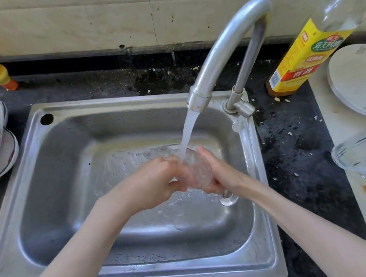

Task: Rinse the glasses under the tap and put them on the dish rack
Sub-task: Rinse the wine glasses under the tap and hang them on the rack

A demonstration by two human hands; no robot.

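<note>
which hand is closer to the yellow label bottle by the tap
Right. The right hand grips the glass under the stream, on the side of the sink toward the yellow-label bottle. The left hand holds the glass's other side, farther from it.

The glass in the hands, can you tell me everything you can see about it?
The glass is clear and see-through, with a thick base pointing down to the right. It is tilted over the steel sink, held between the left hand and right hand. Tap water pours onto it. Fingers hide much of it.
</note>
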